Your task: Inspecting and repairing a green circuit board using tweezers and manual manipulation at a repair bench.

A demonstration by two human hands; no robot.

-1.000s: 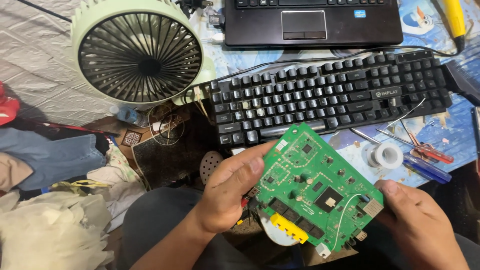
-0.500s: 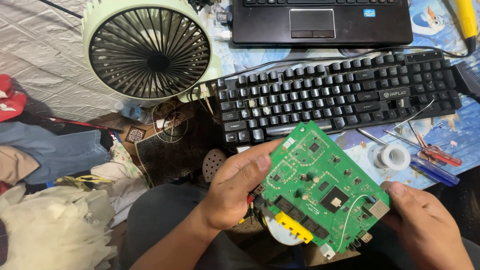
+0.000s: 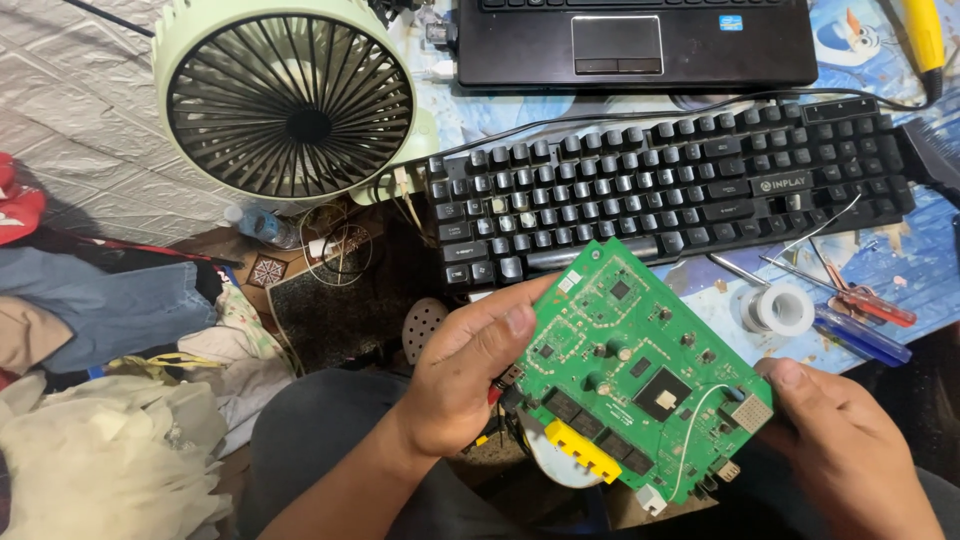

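Note:
A green circuit board (image 3: pixel 640 365) with black chips, a row of black sockets and one yellow socket along its near edge is tilted in front of me. My left hand (image 3: pixel 465 370) grips its left edge, thumb on the top face. My right hand (image 3: pixel 845 450) holds its right corner, thumb near a small metal part. A thin white wire loops across the board's lower right. The board hangs above my lap, just in front of a black keyboard (image 3: pixel 680 190).
A pale green desk fan (image 3: pixel 290 100) stands at the back left. A black laptop (image 3: pixel 635 40) lies behind the keyboard. A roll of white tape (image 3: pixel 782 308), screwdrivers (image 3: pixel 850 300) and pens lie at right. Crumpled clothes (image 3: pixel 120 350) pile up at left.
Both hands and the board have stayed nearly where they were; the board sits slightly lower in view. The camera view has shifted a little, the fan appearing further right.

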